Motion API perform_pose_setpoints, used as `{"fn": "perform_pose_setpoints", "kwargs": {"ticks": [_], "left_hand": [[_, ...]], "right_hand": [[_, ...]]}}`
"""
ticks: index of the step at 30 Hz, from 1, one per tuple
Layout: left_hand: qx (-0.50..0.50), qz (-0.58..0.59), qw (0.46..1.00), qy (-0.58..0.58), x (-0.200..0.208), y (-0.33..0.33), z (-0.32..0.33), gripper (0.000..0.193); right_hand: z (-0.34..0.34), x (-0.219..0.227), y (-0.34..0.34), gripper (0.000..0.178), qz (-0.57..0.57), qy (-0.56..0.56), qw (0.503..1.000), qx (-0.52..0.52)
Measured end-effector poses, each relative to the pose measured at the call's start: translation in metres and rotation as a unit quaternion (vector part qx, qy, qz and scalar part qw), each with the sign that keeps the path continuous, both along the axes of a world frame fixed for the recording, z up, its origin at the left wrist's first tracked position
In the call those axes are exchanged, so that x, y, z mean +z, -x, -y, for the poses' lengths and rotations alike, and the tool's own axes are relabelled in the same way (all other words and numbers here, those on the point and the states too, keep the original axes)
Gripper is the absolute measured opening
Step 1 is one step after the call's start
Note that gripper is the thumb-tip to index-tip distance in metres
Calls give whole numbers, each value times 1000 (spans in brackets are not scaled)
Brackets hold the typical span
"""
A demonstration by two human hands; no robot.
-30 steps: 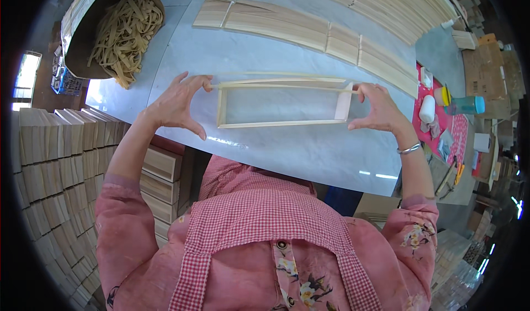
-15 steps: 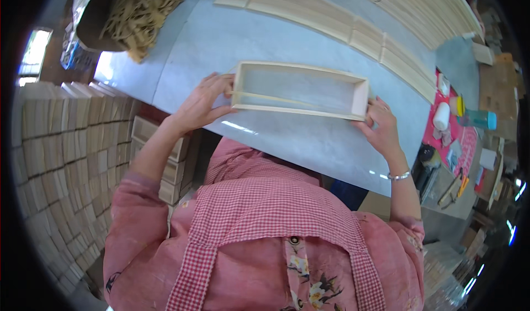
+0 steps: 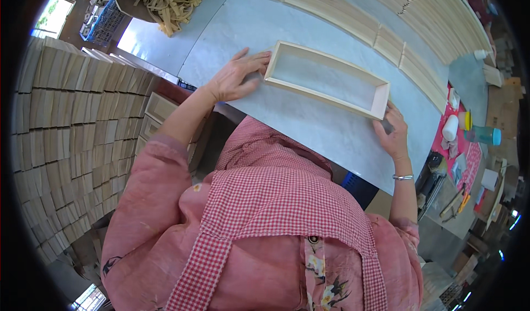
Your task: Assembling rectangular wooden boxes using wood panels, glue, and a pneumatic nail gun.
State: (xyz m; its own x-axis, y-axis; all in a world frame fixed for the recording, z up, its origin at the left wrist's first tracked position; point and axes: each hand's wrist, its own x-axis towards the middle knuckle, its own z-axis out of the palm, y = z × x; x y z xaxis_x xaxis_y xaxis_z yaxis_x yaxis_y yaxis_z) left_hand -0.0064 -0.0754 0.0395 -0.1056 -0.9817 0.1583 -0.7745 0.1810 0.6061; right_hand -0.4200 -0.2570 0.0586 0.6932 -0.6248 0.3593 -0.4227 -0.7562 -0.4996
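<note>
A shallow rectangular wooden frame [image 3: 326, 98] of pale wood lies on the tabletop, slanting down to the right. Through it the grey-white surface shows. My left hand [image 3: 237, 78] is at its left end, fingers stretched and apart, with the fingertips against or just beside the end piece. At the other end my right hand [image 3: 393, 131] curls round the near right corner, thumb on the near side and fingers partly hidden behind the end piece.
Tan elastic-looking bands [image 3: 179, 1] spill from a container at the far left. Flat wooden boards [image 3: 331, 15] lie along the back, with more rows [image 3: 436, 18] beyond. Stacked wooden pieces [image 3: 77, 117] rise at the left. A white bottle [image 3: 450, 127] and teal bottle [image 3: 486, 136] stand right.
A thin band that stretched lengthwise across the frame is no longer seen. My left hand has opened from its pinch at the frame's left end. The whole view has turned somewhat.
</note>
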Motion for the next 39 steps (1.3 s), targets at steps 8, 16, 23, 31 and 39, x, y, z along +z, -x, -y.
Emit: {"fn": "perform_pose_setpoints", "kwargs": {"ticks": [8, 16, 23, 31, 39], "left_hand": [[62, -68, 996, -5, -17, -1, 0, 24], [262, -178, 946, 76, -8, 35, 3, 23], [268, -516, 803, -126, 24, 46, -13, 21], [202, -569, 750, -271, 22, 9, 2, 23], [241, -481, 823, -183, 38, 39, -3, 12]], "right_hand": [[-1, -4, -1, 16, 75, -160, 983, -43], [6, -21, 21, 17, 50, -113, 985, -121], [-24, -10, 3, 16, 137, -298, 936, -125], [-29, -13, -5, 17, 164, -305, 928, -138], [-36, -15, -7, 19, 244, -320, 907, -120]]}}
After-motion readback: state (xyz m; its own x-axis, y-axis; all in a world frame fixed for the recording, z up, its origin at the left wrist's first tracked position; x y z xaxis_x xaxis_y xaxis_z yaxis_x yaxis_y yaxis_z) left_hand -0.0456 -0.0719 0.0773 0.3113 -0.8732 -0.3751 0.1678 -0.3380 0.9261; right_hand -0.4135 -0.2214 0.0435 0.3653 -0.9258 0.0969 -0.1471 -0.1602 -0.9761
